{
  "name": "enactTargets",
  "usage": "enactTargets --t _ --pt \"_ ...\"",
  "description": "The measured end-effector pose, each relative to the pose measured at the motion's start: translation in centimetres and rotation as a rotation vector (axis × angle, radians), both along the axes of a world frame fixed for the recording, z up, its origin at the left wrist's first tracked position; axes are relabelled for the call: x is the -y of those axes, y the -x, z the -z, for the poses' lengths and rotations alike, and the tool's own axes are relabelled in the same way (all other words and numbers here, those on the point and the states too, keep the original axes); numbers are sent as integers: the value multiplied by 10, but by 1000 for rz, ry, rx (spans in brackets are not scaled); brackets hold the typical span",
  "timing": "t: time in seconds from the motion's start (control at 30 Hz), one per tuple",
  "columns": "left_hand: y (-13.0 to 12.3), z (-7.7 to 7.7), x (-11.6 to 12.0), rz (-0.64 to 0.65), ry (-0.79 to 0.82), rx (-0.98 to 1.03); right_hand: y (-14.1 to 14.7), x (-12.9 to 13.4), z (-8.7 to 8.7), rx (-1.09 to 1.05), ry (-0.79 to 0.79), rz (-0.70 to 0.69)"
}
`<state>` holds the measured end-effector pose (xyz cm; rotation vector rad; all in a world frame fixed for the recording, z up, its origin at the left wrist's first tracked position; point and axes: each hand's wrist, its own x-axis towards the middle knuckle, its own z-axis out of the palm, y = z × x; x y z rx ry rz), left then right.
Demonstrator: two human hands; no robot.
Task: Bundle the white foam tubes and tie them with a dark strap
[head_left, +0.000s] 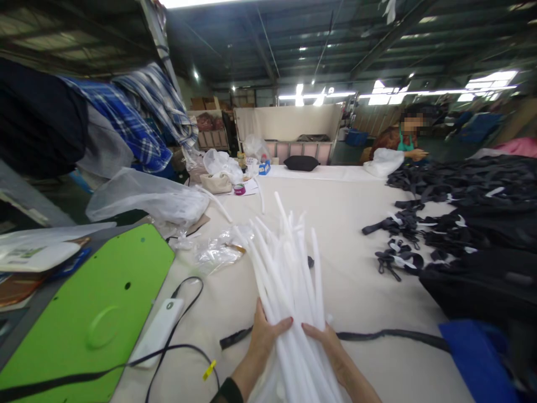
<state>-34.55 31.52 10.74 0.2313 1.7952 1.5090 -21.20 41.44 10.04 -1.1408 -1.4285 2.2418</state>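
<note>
A bundle of long white foam-like rods [289,274] stands out over the table, its far ends fanned apart and its near part running down to the bottom edge. My left hand [266,336] wraps the bundle's left side, thumb lying across the front. On the right side my right hand [327,344] grips the same bundle, thumb pointing inward. The two thumb tips are a short way apart. Behind the hands a black strap [390,334] lies across the table. Clear plastic film [216,252] lies left of the rods.
A green board [96,313], a white power bank [161,330] and a black cable are at the left. Black straps and fabric [474,224] pile up at the right, beside a blue item [478,358]. A person [403,137] is beyond the table's far right.
</note>
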Motion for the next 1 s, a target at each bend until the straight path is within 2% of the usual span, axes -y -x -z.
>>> enactTargets --t 0.1,0.17,0.27,0.33,0.47,0.6,0.73,0.9,1.0 --pt "0 -12 -7 -9 141 -344 5 -3 11 57 -128 50" --pt "-5 -27 -16 95 261 -502 7 -4 19 113 -224 86" --pt "-16 -47 -34 277 518 -568 9 -2 24 178 -368 116" --pt "-23 -53 -46 339 659 -579 9 0 24 196 -431 106" --pt "-32 -48 -59 354 790 -654 7 1 21 197 -472 44" --pt "-33 -41 -61 337 819 -700 2 -3 19 173 -423 -25" --pt "-32 -41 -61 326 816 -686 -5 -7 17 129 -342 -75" --pt "-35 -37 -62 299 822 -698 -20 -12 17 151 -332 -12" --pt "-36 -34 -62 286 820 -715 -53 -8 15 199 -407 73"
